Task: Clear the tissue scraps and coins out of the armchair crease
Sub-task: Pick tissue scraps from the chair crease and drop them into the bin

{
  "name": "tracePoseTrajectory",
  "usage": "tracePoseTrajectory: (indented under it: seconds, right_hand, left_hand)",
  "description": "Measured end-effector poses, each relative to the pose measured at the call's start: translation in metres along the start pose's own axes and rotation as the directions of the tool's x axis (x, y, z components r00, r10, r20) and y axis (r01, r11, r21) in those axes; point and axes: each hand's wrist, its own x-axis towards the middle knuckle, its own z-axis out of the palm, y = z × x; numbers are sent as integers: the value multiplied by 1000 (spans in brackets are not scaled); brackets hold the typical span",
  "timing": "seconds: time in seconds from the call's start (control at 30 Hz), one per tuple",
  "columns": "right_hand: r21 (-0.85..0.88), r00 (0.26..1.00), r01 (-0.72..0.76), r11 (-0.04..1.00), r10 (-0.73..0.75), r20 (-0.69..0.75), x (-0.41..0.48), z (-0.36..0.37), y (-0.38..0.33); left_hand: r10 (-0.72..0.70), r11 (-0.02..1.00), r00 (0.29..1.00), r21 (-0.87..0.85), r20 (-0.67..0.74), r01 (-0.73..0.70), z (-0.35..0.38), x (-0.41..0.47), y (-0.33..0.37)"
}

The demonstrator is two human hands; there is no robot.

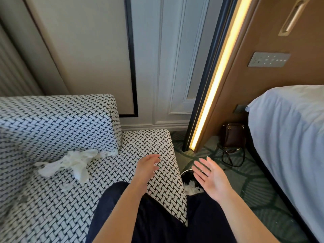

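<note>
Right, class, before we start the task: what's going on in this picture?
A person is working at a patterned armchair. Neither hand holds anything: the left hand hovers over the seat's corner, and the right hand is open, palm showing, above a small bin on the floor beside the seat. The bin has white tissue in it. A bunch of tissue scraps lies in the crease between seat and back. No coins are visible.

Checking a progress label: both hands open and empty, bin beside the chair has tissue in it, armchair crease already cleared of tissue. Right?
Not cleared. The head view shows white tissue scraps lying in the armchair crease. The rest holds: the left hand and right hand are open and empty, and the bin holds tissue.
</note>
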Motion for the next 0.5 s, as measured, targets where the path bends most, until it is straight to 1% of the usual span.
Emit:
tracePoseTrajectory:
  seconds: [0.17, 0.27, 0.5]
  right_hand:
    - [-71, 998, -12, 997, 16, 59, -5, 57, 22]
    - [-110, 994, -29, 994, 40, 98, -8, 93, 42]
    - [-209, 975, -80, 975, 120, 187, -10, 166, 98]
  left_hand:
    - [61, 996, 996, -57, -60, -64, -59, -1, 4]
    - [46, 993, 993, -104, -112, -58, -96, 2, 1]
    - [8, 990, 975, -132, -224, -38, -182, 0, -23]
